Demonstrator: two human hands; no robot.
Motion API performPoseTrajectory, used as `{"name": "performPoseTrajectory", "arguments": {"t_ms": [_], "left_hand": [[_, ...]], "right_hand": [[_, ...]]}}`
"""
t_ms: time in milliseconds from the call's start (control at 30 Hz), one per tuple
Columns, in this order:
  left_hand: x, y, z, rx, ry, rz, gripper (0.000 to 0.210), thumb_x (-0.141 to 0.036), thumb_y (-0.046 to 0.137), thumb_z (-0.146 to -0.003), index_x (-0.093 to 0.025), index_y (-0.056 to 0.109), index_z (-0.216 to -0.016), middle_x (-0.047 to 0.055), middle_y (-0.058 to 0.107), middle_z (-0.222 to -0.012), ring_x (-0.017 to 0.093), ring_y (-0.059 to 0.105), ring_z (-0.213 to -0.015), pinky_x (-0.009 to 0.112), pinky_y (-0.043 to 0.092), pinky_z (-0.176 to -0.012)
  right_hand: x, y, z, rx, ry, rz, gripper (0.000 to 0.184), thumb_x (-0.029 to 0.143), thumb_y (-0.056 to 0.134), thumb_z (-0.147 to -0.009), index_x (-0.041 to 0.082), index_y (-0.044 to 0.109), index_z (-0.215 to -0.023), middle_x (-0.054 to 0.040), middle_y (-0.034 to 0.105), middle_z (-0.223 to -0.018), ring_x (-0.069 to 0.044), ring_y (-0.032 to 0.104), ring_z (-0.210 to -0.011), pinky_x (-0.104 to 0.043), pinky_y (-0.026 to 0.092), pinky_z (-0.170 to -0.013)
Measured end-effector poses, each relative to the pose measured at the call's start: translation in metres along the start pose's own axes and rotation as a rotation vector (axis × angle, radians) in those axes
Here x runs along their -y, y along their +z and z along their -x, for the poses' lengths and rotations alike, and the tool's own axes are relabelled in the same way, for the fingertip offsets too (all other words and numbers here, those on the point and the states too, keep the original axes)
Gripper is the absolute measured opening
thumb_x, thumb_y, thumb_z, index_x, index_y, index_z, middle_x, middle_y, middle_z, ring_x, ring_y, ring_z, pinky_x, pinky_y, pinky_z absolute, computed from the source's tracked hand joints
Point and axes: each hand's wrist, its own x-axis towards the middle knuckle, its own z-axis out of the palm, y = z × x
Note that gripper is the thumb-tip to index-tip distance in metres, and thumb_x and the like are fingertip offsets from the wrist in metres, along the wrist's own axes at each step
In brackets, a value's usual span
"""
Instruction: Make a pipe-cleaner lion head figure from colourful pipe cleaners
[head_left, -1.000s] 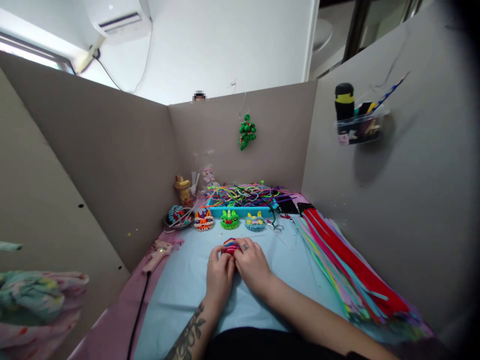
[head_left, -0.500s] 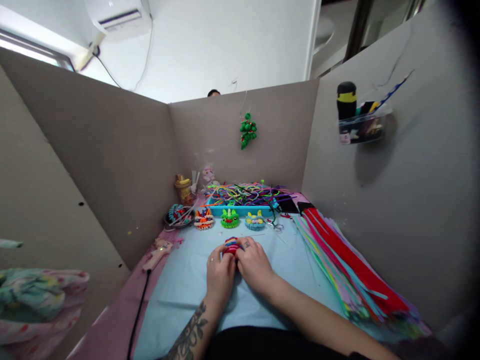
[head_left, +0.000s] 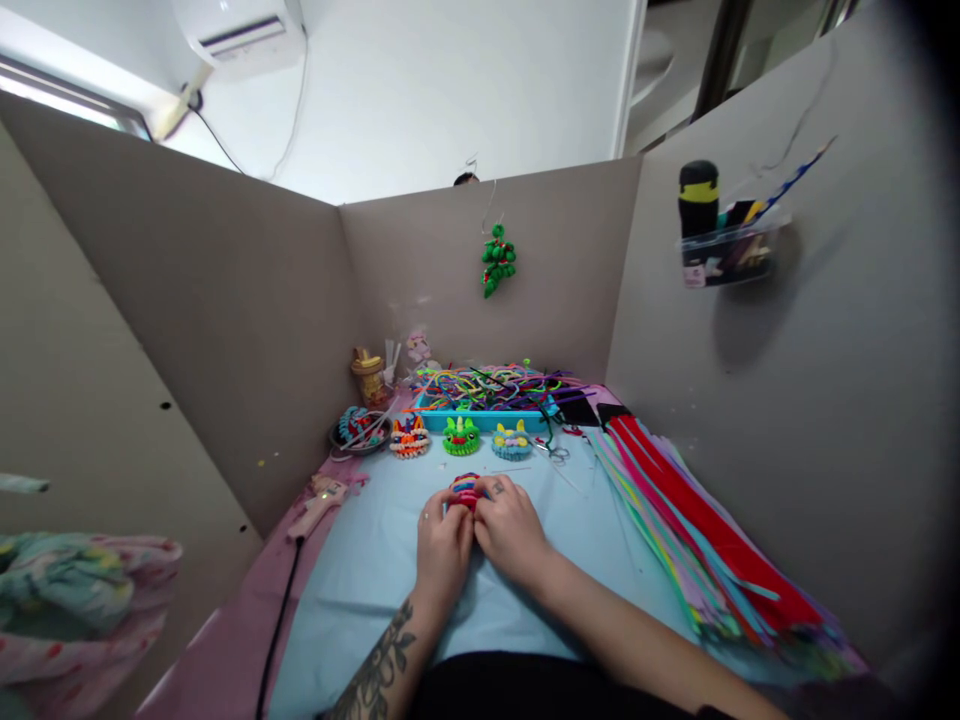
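Note:
Between my hands, over the light blue cloth (head_left: pixel 360 580), is a small red piece of pipe-cleaner craft (head_left: pixel 466 487) with blue and pale stripes. My left hand (head_left: pixel 442 535) grips its left side, fingers curled around the edge and thumb at the front. On the opposite side my right hand (head_left: pixel 510 520) pinches it with thumb and bent fingers. The near underside is hidden by both hands. Just beyond stand three finished-looking animal heads: an orange and white one (head_left: pixel 409 438), a green one (head_left: pixel 460 436) and a blue and yellow one (head_left: pixel 511 440).
Behind the heads, a blue tray (head_left: pixel 480 421) overflows with bent pipe cleaners. Bundled straight pipe cleaners (head_left: pixel 697 520) lie on the right. Scissors (head_left: pixel 553 453) rest near the tray. A pink corded tool (head_left: pixel 319 507) and a dark bowl (head_left: pixel 358 438) are at left. Grey partitions (head_left: pixel 480 330) surround the table.
The striped red piece has tilted slightly between my fingers, and both hands stay on it. The view has shifted a little. Behind the partition, the top of a person's head has moved right.

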Motion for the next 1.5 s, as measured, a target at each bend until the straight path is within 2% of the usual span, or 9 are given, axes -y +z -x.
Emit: {"name": "performPoseTrajectory", "arguments": {"t_ms": [200, 533, 933, 1200, 1500], "left_hand": [[0.0, -0.001, -0.001, -0.007, -0.005, -0.015, 0.017, -0.019, 0.047, -0.086, -0.019, 0.064, -0.082, 0.009, 0.056, -0.101, 0.021, 0.056, -0.095, 0.04, 0.048, -0.085], [-0.002, -0.002, -0.001, -0.012, 0.033, -0.085, 0.017, -0.019, 0.048, -0.086, -0.019, 0.065, -0.084, 0.009, 0.058, -0.101, 0.021, 0.057, -0.094, 0.04, 0.049, -0.083], [0.001, -0.001, 0.0, -0.017, 0.071, -0.135, 0.017, -0.02, 0.049, -0.086, -0.02, 0.066, -0.088, 0.009, 0.058, -0.103, 0.022, 0.057, -0.094, 0.04, 0.049, -0.082], [0.003, 0.002, 0.0, -0.016, 0.135, -0.2, 0.016, -0.021, 0.052, -0.084, -0.019, 0.066, -0.089, 0.01, 0.058, -0.104, 0.024, 0.056, -0.096, 0.042, 0.048, -0.083], [0.003, 0.001, -0.002, 0.048, 0.032, -0.004, 0.016, -0.018, 0.049, -0.085, -0.019, 0.064, -0.091, 0.009, 0.055, -0.105, 0.022, 0.055, -0.098, 0.04, 0.049, -0.085]], "right_hand": [[0.0, -0.003, 0.002, 0.004, 0.01, 0.003, 0.014, 0.013, 0.059, -0.079, 0.021, 0.067, -0.088, -0.0071, 0.062, -0.107, -0.024, 0.049, -0.1, -0.036, 0.042, -0.085], [0.005, -0.009, -0.002, 0.098, 0.046, -0.006, 0.019, 0.014, 0.058, -0.081, 0.021, 0.066, -0.096, -0.0075, 0.059, -0.114, -0.024, 0.047, -0.106, -0.036, 0.04, -0.089], [0.002, -0.01, -0.002, 0.091, 0.035, -0.047, 0.023, 0.013, 0.058, -0.079, 0.022, 0.067, -0.098, -0.0069, 0.059, -0.115, -0.025, 0.046, -0.108, -0.038, 0.039, -0.091], [-0.001, 0.0, -0.003, 0.027, 0.026, -0.048, 0.019, 0.01, 0.058, -0.077, 0.02, 0.068, -0.09, -0.0077, 0.06, -0.11, -0.024, 0.048, -0.103, -0.036, 0.043, -0.086], [-0.007, 0.012, 0.006, -0.223, -0.254, 0.034, 0.013, 0.017, 0.057, -0.082, 0.019, 0.067, -0.09, -0.0073, 0.061, -0.114, -0.025, 0.047, -0.102, -0.038, 0.041, -0.084]]}}
